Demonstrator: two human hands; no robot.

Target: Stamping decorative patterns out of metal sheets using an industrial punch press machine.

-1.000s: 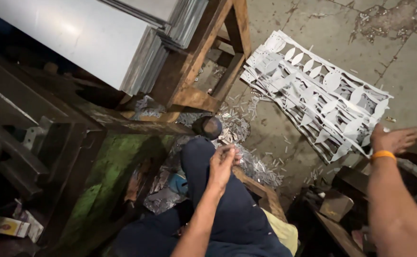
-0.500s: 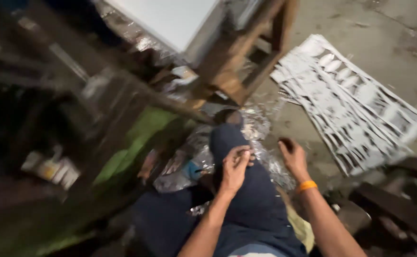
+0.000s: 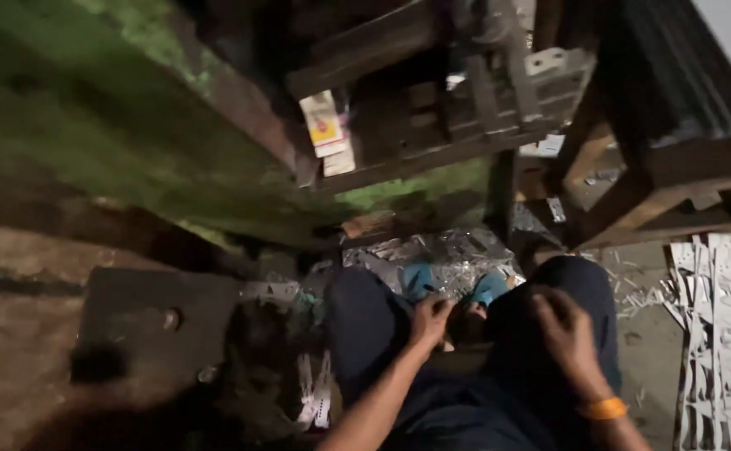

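The person is sitting with both knees in dark trousers (image 3: 365,326) filling the near foreground. The left hand (image 3: 429,319) is lying on the inner side of the left knee, fingers curled loosely, gripping nothing that can be made out. The right hand (image 3: 567,332) is resting on top of the right knee with fingers bent and spread over the cloth, palm down, holding nothing; an orange wristband (image 3: 603,408) is sitting on that wrist.

Just beyond the knees, two blue sandals (image 3: 419,280) are showing on a heap of shiny metal scrap (image 3: 457,255) on the floor. To the right, a stack of punched-out metal sheets (image 3: 728,334) is lying flat on the concrete. On the left, a dark steel plate (image 3: 144,321) with a hole is lying low.

Farther off, a green-painted machine body (image 3: 90,142) is rising across the view, carrying a small yellow and white label (image 3: 325,125). A wooden frame (image 3: 641,184) is standing at the far right.
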